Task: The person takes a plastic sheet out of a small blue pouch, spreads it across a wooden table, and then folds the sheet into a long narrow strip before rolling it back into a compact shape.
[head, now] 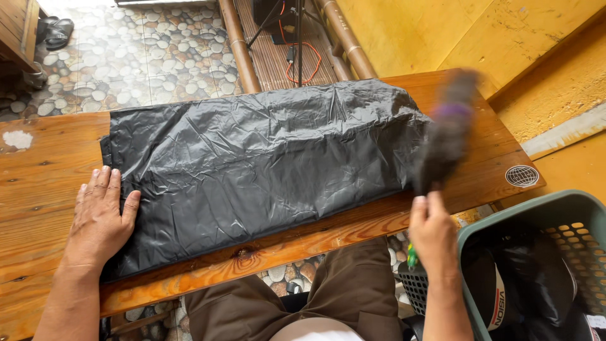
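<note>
Hands, black bag and duster on the wooden surface [50, 158].
Left hand [98, 221] lies flat, open, on the bag [252, 164] at frame centre; right hand [432, 230] grips shut a blurred duster [445, 136] at right.

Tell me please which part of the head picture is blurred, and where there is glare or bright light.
In the head view, the feather duster in the right hand is smeared by motion blur; the left hand, flat on the black plastic bag, is sharp. The bag's wrinkles show soft sheen, and the pebble floor at top left is brightly lit.
</note>
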